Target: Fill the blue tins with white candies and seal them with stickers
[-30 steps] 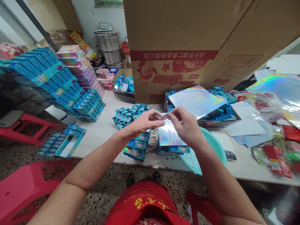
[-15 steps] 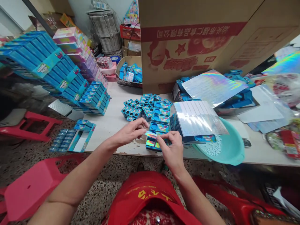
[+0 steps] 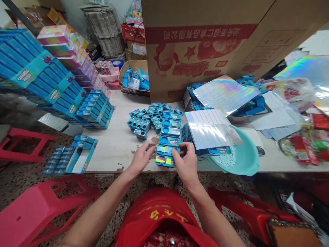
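A column of small blue candy tins [image 3: 170,131] runs away from me on the table, each with a round hole or recess. Shiny rainbow sticker strips [image 3: 164,149] lie across the two nearest tins. My right hand [image 3: 187,161] grips the second-nearest tin at its right side, its thumb pressed on the strip. Left of the column is my left hand [image 3: 141,158], fingers apart and holding nothing, its fingertips close to that tin. A loose group of more blue tins [image 3: 141,123] stands behind my left hand. Silver sticker sheets [image 3: 210,128] lie to the right.
A turquoise basin [image 3: 250,151] holding small white pellets sits at the right front. Tall stacks of blue display boxes [image 3: 38,73] stand at the left. A large cardboard carton [image 3: 195,51] rises behind the tins. Red stools [image 3: 33,202] stand below the table edge.
The strip that was held between both hands now lies on the second tin. My left hand has let go and drawn back left; my right thumb presses the strip. The view has shifted slightly.
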A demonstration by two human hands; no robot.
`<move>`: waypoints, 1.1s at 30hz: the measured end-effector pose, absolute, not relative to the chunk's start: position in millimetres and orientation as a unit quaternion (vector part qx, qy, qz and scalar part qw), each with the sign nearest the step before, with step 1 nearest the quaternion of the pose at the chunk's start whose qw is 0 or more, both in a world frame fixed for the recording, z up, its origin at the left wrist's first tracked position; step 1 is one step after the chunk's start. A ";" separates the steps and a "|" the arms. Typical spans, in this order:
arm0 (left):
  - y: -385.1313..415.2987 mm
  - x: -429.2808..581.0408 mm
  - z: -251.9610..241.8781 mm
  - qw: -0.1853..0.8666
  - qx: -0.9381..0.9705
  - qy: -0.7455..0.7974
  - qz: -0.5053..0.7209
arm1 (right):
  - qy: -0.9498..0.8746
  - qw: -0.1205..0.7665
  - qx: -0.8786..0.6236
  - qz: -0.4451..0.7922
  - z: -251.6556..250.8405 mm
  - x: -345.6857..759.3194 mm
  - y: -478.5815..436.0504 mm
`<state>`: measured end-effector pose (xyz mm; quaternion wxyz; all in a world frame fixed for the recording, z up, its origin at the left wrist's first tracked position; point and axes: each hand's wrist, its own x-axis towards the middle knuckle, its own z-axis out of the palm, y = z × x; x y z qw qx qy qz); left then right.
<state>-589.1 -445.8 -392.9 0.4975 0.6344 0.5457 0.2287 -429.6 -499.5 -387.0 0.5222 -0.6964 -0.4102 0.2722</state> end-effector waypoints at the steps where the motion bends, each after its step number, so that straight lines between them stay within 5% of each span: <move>1: -452.3 -589.2 -390.3 0.499 0.631 0.536 0.255 | -0.411 0.521 -0.693 0.284 -387.1 -428.5 -498.2; 6: -471.7 -601.9 -380.8 0.515 0.692 0.472 0.186 | -0.439 0.515 -0.673 0.299 -387.0 -424.0 -496.0; 10: -448.2 -602.6 -354.9 0.373 0.705 0.557 0.233 | -0.510 0.490 -0.648 0.282 -371.2 -409.9 -507.9; 14: -397.2 -544.6 -306.0 0.222 0.791 0.496 0.282 | -0.576 0.518 -0.621 0.119 -341.7 -365.7 -490.9; 17: -352.2 -483.0 -292.4 0.187 0.855 0.459 0.151 | -0.613 0.500 -0.612 -0.004 -333.5 -324.6 -439.1; 20: -316.4 -442.9 -305.1 0.192 0.850 0.490 0.016 | -0.682 0.386 -0.621 -0.021 -346.5 -299.6 -383.9; 23: -299.6 -432.6 -324.3 0.229 0.832 0.505 0.022 | -0.722 0.277 -0.633 -0.017 -366.6 -293.3 -358.6; 33: -297.1 -439.1 -330.5 0.321 0.797 0.504 0.091 | -0.754 0.265 -0.599 -0.053 -369.0 -295.2 -369.0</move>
